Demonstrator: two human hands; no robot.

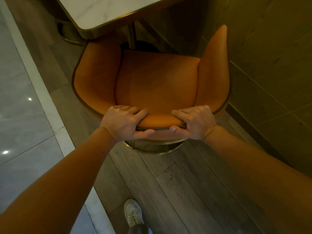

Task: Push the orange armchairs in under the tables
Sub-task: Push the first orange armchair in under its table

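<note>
My left hand and right hand gripping the orange armchair backrest, seat front just under the bench edge

One wide-angle camera is riding on the person's head, looking forward and steeply down. It is sitting close above the armchair, catching the desk corner at the top edge and the floor and a shoe at the bottom.

Grey wood-look planks are laid diagonally. A pale stone border strip is set along their left edge, with glossy grey tiles beyond it. A tiled wall is seen at right. A light shoe is placed on the planks
</note>
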